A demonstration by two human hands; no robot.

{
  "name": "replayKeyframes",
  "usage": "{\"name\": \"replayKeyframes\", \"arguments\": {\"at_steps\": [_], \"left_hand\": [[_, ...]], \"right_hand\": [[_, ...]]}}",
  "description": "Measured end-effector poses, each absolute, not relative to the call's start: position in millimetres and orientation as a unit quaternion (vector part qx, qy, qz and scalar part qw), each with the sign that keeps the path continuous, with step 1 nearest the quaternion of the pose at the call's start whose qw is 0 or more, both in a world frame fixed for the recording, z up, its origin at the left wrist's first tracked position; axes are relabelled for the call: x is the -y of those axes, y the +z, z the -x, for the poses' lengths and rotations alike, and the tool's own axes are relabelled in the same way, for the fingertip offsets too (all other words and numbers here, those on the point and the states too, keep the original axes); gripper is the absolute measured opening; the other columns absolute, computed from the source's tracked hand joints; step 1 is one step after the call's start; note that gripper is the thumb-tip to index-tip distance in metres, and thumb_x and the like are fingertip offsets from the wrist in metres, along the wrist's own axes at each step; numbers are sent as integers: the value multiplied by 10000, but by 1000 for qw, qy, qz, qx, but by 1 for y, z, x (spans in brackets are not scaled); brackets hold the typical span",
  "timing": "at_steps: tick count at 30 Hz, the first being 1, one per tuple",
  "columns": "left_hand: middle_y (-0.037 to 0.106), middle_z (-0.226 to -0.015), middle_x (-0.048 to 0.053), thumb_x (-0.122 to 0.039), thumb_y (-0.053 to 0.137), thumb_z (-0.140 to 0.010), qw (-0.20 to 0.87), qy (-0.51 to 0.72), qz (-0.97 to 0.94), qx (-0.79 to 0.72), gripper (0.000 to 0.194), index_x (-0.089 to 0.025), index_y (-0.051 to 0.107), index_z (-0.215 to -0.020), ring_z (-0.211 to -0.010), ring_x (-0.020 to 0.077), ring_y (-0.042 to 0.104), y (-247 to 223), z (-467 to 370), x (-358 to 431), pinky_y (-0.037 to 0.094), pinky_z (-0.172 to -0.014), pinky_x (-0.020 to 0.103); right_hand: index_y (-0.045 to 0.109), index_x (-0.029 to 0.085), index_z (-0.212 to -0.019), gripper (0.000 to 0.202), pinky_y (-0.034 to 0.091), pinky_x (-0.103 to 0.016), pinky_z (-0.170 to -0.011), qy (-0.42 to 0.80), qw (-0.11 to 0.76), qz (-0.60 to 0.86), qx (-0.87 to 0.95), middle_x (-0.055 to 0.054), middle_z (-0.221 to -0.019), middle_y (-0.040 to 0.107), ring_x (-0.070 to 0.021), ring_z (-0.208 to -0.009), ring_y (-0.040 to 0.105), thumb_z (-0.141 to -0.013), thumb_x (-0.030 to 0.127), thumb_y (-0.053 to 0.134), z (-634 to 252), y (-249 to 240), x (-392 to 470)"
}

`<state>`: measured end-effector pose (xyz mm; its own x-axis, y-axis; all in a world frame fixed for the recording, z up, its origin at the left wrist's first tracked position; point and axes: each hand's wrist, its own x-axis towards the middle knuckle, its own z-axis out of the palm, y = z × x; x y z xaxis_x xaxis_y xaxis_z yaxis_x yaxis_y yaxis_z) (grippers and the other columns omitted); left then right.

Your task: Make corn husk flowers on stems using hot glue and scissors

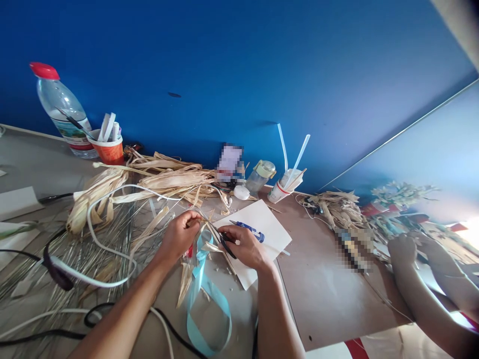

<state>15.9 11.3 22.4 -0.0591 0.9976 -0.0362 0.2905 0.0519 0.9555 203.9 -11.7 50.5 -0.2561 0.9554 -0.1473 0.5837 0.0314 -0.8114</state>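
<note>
My left hand (181,234) is closed in a pinch on a small tan piece of dry corn husk, partly hidden by the fingers. Black-handled scissors (227,247) are in my right hand (247,244), their blades pointing up and left towards my left fingertips. Just below the hands, a light blue ribbon (209,289) lies in loops on the table. Husk scraps (184,281) are scattered near it. Beside my right hand, a blue utility knife (249,231) rests on a white sheet of paper (273,227).
Dry corn husks (168,179) and thin wires (116,249) cover the left side, crossed by a white cable (90,224). Along the blue wall stand a bottle (63,109), an orange cup (108,152), a jar (261,177) and a straw cup (280,192). Another person's hands (407,249) work at right.
</note>
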Motion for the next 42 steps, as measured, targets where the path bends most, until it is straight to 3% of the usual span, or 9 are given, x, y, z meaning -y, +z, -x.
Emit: {"name": "replayKeyframes", "arguments": {"at_steps": [9,20,29,42], "left_hand": [[545,-543,-43,-287,502,-707,429,412,-559,-577,146,-201,618,-732,-481,128,442,19,-17,-12,349,-489,231],[587,-589,-34,-271,439,-740,400,391,-585,-587,186,-211,614,-748,-488,130,476,17,-15,-12,372,-527,239],[708,-798,22,-301,515,-737,392,438,-562,-582,161,-211,623,-815,-715,183,630,6,-13,-18,466,-695,279],[630,-682,-1,-358,540,-752,421,482,-516,-569,229,-183,655,-845,-595,148,532,3,-8,-19,401,-570,248]], "right_hand": [[718,197,-1045,333,460,-248,-709,402,214,568,686,-14,-910,709,-145,-768,604,-735,173,599,-208,48,12],[723,183,-1048,355,469,-255,-731,401,195,569,691,-25,-927,719,-154,-790,609,-725,149,577,-209,50,12],[716,182,-1062,386,476,-246,-705,422,207,575,670,-8,-848,722,-146,-750,631,-714,136,556,-213,43,11],[715,190,-1070,393,501,-286,-780,427,206,572,669,-34,-955,733,-185,-861,655,-720,129,545,-218,38,11]]}}
